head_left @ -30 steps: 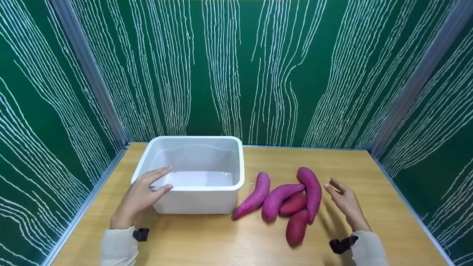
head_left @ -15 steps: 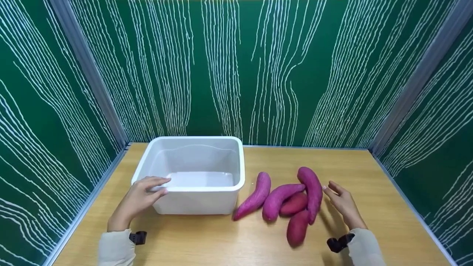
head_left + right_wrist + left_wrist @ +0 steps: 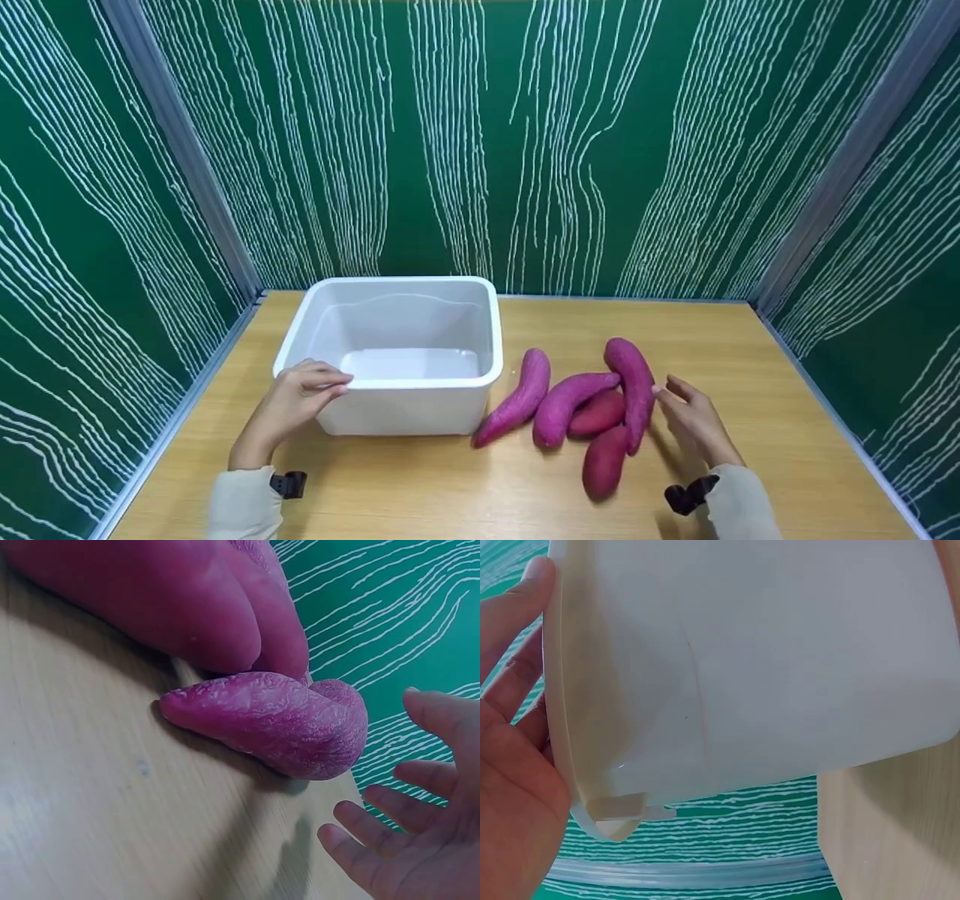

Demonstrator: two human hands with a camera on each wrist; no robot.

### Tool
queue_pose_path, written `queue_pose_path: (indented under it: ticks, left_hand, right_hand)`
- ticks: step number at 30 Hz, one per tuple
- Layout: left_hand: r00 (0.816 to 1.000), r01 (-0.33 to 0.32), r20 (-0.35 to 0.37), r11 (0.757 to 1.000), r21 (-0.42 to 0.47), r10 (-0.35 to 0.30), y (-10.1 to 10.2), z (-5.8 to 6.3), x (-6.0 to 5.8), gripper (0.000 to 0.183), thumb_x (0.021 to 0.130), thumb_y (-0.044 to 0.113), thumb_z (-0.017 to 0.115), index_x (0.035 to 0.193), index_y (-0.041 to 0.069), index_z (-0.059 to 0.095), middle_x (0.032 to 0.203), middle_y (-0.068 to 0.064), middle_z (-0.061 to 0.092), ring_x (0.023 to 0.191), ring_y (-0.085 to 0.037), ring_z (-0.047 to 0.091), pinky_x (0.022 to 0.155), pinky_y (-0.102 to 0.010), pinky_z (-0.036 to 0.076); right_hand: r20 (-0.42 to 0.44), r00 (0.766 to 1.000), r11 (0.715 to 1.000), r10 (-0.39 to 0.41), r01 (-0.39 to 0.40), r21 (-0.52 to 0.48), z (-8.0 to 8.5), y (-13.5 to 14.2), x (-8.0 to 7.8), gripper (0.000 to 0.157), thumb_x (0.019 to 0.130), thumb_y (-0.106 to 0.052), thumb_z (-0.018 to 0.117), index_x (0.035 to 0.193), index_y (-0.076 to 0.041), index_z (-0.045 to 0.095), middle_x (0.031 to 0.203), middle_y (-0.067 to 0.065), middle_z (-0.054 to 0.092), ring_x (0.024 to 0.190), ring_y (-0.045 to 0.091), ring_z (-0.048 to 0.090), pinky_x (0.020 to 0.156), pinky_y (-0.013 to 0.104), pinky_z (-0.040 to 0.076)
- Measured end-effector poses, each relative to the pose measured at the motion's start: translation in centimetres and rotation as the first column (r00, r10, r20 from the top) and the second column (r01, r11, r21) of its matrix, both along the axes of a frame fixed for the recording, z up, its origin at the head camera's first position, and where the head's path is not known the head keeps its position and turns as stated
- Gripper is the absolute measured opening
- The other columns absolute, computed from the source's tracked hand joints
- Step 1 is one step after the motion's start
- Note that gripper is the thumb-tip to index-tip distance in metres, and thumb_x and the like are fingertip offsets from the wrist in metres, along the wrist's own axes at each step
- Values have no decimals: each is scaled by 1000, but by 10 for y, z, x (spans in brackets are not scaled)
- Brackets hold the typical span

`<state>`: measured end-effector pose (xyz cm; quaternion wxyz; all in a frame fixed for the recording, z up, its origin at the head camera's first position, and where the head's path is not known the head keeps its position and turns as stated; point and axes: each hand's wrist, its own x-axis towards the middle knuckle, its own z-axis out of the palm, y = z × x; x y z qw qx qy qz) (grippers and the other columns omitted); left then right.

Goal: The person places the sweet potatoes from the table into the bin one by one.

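A white plastic bin (image 3: 409,411) stands on the left of the table. My left hand (image 3: 295,403) pinches its front rim near the left corner; the left wrist view has the thumb (image 3: 536,585) on the rim, the fingers partly hidden behind it. To the right lie three long, curved purple sweet potatoes: one beside the bin (image 3: 517,401), a middle one (image 3: 562,409) and a rightmost one (image 3: 636,394). Two smaller, redder sweet potatoes, an upper (image 3: 598,415) and a lower (image 3: 604,463), lie between them. My right hand (image 3: 699,421), fingers spread and holding nothing, is just right of the rightmost one.
The wooden table (image 3: 420,491) is enclosed by green panels (image 3: 442,150) with white wavy lines at the back and both sides. Grey metal posts (image 3: 180,150) stand at the back corners. The bin sits close to the back panel.
My left fingers and thumb have come down and together on the bin's rim, and the bin has shifted slightly right. My right hand has edged slightly left and down toward the rightmost sweet potato.
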<state>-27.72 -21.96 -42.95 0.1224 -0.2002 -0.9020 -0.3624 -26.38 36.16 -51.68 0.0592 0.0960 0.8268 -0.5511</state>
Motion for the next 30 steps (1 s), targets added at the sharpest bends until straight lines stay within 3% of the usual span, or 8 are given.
queue_pose_path:
  ticks: [9,14,18,24,30]
  left_hand:
    - [999,24,-22,1000,1,-24,6,0,-1,19,81,9,75,99,12,77,96,2,72,94,-16,63,86,-31,55]
    - [1000,2,20,1000,3,-2,8,4,1,20,81,5,74,101,9,76,98,-2,72,96,-21,65,88,-36,55]
    - [1000,-3,-2,1000,-12,3,9,7,1,21,81,2,74,100,8,76,99,-4,71,96,-23,65,88,-37,55]
    - [999,-11,-49,1000,4,11,7,4,0,20,79,-1,75,97,7,77,97,-3,72,95,-23,65,85,-37,56]
    - [999,-33,-10,999,38,33,4,-1,1,20,80,-1,74,97,9,77,98,-2,72,96,-22,64,85,-33,56]
  right_hand:
    - [48,999,993,8,-2,-121,-7,-2,-5,82,100,-37,49,151,5,0,156,31,5,139,48,25,111,49,35]
    - [79,997,983,0,14,-185,-11,-5,-9,84,100,-38,49,151,5,-2,156,31,6,141,42,25,110,43,39]
    - [83,996,977,-14,31,-209,-13,-8,-12,85,99,-38,51,151,4,-2,156,31,7,141,38,27,109,38,40]
    - [85,995,962,-45,66,-264,-19,-10,-15,88,97,-36,56,152,1,-1,157,29,11,133,28,40,99,27,48]
    - [72,994,959,-84,100,-266,-23,-15,-15,87,96,-31,59,153,0,2,155,31,16,122,21,50,92,23,50]
